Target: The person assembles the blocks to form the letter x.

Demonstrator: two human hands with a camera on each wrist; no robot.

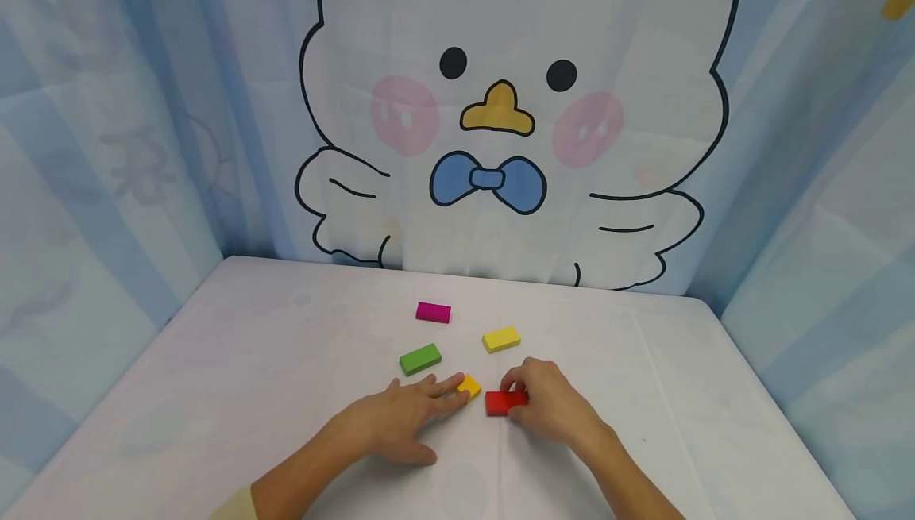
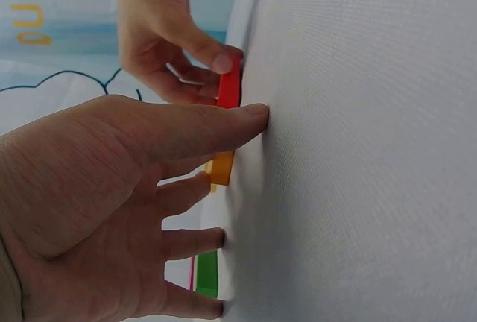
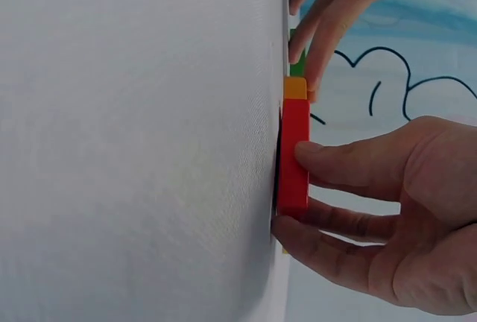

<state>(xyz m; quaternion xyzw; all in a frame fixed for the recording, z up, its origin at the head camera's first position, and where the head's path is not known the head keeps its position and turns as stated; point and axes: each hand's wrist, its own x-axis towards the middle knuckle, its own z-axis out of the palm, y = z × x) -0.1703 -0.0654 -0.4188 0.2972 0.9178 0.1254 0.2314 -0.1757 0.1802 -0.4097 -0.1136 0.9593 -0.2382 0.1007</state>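
My right hand point(image 1: 554, 407) pinches a red rectangular block point(image 1: 499, 403) between thumb and fingers, low at the white tabletop. In the right wrist view the thumb presses one long face of the red block point(image 3: 294, 158). To its left, my left hand point(image 1: 399, 425) is spread with fingers straight, its fingertips touching a small orange-yellow block point(image 1: 469, 387) and partly covering it. The left wrist view shows the fingertips of this hand point(image 2: 97, 165) down at the table surface. A narrow gap separates the orange-yellow and red blocks in the head view.
Beyond the hands lie a green block point(image 1: 420, 359), a yellow block point(image 1: 501, 339) and, farther back, a magenta block point(image 1: 433, 313). The table point(image 1: 300, 321) has a white cloth. A curtain point(image 1: 643, 147) with a printed cartoon bird hangs along its back edge, and blue curtains flank the sides.
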